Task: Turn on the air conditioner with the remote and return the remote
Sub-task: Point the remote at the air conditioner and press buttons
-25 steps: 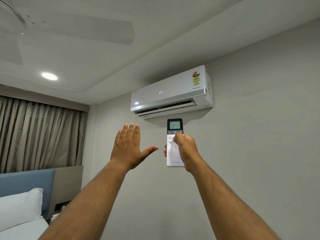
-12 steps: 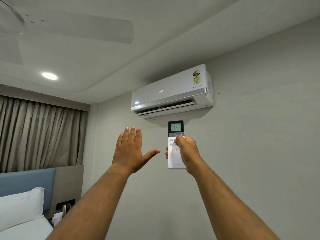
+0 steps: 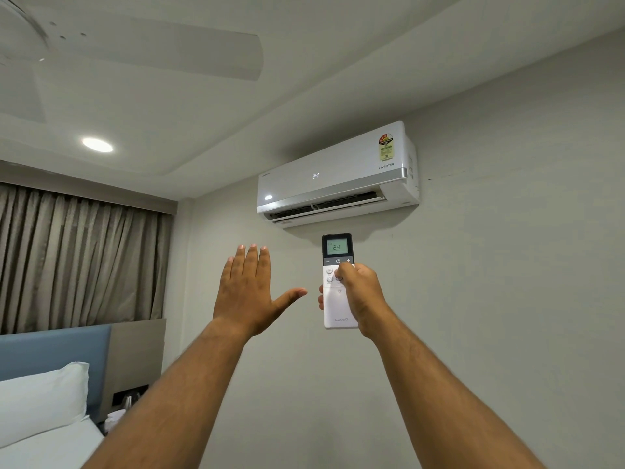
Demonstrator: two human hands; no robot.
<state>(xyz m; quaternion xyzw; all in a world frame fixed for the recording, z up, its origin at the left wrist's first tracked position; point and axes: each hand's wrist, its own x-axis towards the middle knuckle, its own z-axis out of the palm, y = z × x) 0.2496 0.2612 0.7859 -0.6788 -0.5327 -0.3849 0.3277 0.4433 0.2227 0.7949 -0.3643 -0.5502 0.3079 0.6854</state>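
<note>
A white split air conditioner (image 3: pixel 338 174) hangs high on the grey wall, its front panel lit with "24" and its lower louvre open. Just below it, my right hand (image 3: pixel 362 296) holds a white remote (image 3: pixel 336 306) upright, pointed at the unit. The remote's screen reads 24 and my thumb rests on the buttons under the dark top band. My left hand (image 3: pixel 250 292) is raised beside the remote, flat, fingers together and thumb spread, holding nothing.
A ceiling fan blade (image 3: pixel 189 52) and a round ceiling light (image 3: pixel 97 144) are overhead. Grey curtains (image 3: pixel 77 258) cover the left wall. A bed with a blue headboard (image 3: pixel 54 350) and white pillow (image 3: pixel 40 401) sits at lower left, beside a small stand (image 3: pixel 121 407).
The view has shifted slightly, so the air conditioner sits a little higher in frame. Both hands stay raised in nearly the same pose; the remote remains in my right hand.
</note>
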